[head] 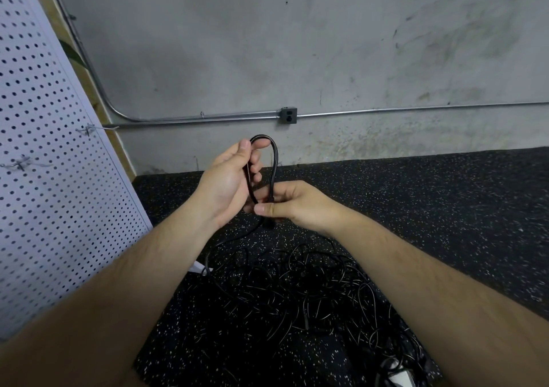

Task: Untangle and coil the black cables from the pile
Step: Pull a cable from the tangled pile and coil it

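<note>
With your left hand (227, 184) and right hand (297, 205) both pinching the thin black cable loop (275, 160), a hard tug could cinch knots in the tangled black cable pile (297, 294).

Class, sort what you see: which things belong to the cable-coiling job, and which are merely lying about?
Job: black cable loop, left hand, right hand, tangled cable pile.
Just there: pegboard, wall outlet, metal conduit.

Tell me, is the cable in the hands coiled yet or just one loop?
Just one loop: the black cable arches once between the left hand and right hand, its tail running down into the tangled pile.
</note>
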Demonstrator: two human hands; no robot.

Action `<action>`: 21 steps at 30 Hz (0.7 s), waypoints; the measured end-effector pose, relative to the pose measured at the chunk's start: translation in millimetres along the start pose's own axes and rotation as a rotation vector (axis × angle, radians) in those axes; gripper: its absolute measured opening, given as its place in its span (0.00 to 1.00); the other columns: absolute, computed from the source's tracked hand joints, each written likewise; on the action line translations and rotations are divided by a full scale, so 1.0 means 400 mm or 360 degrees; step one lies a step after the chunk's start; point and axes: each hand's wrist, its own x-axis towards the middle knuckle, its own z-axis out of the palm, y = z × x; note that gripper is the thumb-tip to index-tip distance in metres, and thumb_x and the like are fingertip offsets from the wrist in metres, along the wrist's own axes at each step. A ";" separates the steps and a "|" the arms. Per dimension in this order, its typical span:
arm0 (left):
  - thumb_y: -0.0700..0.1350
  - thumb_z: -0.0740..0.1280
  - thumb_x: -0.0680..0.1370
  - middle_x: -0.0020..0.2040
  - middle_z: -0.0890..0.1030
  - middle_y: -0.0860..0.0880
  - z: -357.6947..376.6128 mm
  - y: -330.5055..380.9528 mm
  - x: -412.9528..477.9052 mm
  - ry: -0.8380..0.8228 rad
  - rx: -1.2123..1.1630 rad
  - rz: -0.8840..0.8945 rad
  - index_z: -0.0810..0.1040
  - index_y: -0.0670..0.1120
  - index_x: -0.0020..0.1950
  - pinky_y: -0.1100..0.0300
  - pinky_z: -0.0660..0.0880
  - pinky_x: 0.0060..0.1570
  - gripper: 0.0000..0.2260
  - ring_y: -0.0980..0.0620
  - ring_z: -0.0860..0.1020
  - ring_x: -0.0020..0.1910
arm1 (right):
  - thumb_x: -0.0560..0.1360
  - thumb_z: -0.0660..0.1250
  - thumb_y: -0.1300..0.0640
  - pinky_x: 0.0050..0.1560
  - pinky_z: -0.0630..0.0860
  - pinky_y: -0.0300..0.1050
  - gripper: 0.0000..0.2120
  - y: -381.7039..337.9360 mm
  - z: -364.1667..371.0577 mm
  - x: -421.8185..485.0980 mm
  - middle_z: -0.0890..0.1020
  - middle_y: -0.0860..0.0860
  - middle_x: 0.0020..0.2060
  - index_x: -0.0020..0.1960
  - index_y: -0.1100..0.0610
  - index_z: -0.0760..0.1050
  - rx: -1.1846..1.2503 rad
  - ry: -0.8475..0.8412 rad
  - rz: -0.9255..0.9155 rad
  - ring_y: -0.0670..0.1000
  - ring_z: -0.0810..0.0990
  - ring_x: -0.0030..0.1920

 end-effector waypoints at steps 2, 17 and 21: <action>0.49 0.57 0.86 0.42 0.76 0.52 0.002 -0.004 0.000 0.0097 0.0143 -0.0005 0.81 0.48 0.58 0.61 0.72 0.45 0.13 0.56 0.73 0.42 | 0.77 0.73 0.63 0.40 0.76 0.41 0.06 -0.010 0.012 0.002 0.88 0.54 0.48 0.52 0.55 0.83 -0.0115 0.0092 -0.0001 0.49 0.84 0.46; 0.51 0.58 0.86 0.52 0.83 0.48 -0.015 -0.027 -0.049 -0.0270 0.1027 -0.0129 0.76 0.52 0.65 0.43 0.75 0.67 0.11 0.50 0.83 0.54 | 0.83 0.64 0.49 0.54 0.78 0.57 0.18 -0.082 -0.015 0.017 0.84 0.63 0.42 0.49 0.63 0.81 -0.0195 0.0610 -0.0066 0.52 0.81 0.40; 0.43 0.59 0.86 0.42 0.81 0.50 -0.011 -0.009 -0.046 -0.0296 0.1121 -0.0072 0.76 0.42 0.62 0.44 0.78 0.60 0.09 0.51 0.82 0.44 | 0.82 0.67 0.53 0.51 0.78 0.39 0.11 -0.079 -0.018 -0.002 0.83 0.58 0.38 0.55 0.59 0.83 -0.0071 0.0451 -0.0187 0.51 0.82 0.41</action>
